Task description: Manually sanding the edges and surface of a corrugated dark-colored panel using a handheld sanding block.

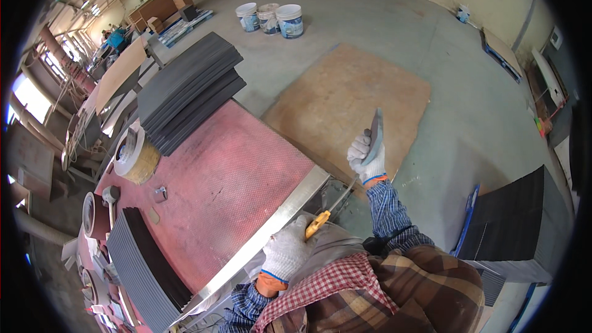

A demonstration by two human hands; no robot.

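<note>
My left hand, in a white knit glove, is closed around the yellow handle of a tool with a long thin metal blade. That blade points away from me, up and to the right, past the table's metal edge. Farther forward and to the right, my gloved right hand is raised off the table. Its fingers wrap a flat grey piece, seen nearly edge-on, with a narrow tip pointing up; its kind is unclear. Beside my left hand lies the red textured tabletop with its pale metal edge.
Dark grey panels are stacked at the table's far end, with more ribbed panels at its left. A large tape roll sits between them. A brown sheet covers floor ahead. Three white buckets stand beyond; another dark stack is right.
</note>
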